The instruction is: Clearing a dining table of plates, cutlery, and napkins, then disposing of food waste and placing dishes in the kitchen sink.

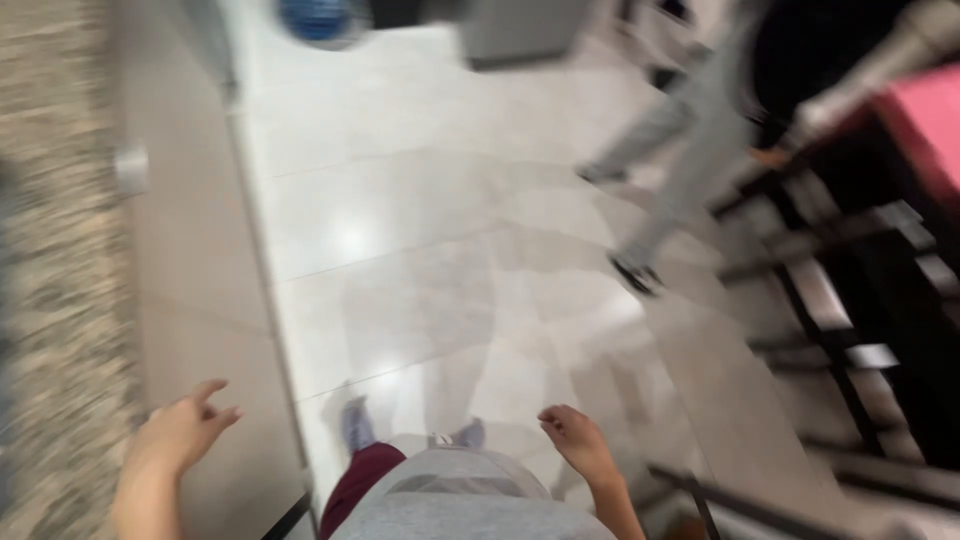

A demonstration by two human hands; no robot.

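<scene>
Both sets of fingers are hanging loosely spread, gripping nothing: left hand [185, 428] at 8 o'clock beside the speckled counter [55, 250], right hand [577, 442] at 5 o'clock over the pale tiled floor [420, 230]. Another person's legs [670, 160] are blurring at 2 o'clock.

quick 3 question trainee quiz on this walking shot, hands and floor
1. True or false: the left hand holds a tool.
2. What does the right hand hold? A nothing, B a cup, C a cloth.
3. What floor covering is underfoot?

Key:
1. False; it is open and bare.
2. A.
3. Glossy pale tiles. Another person's legs stride past a dark rack.
</scene>
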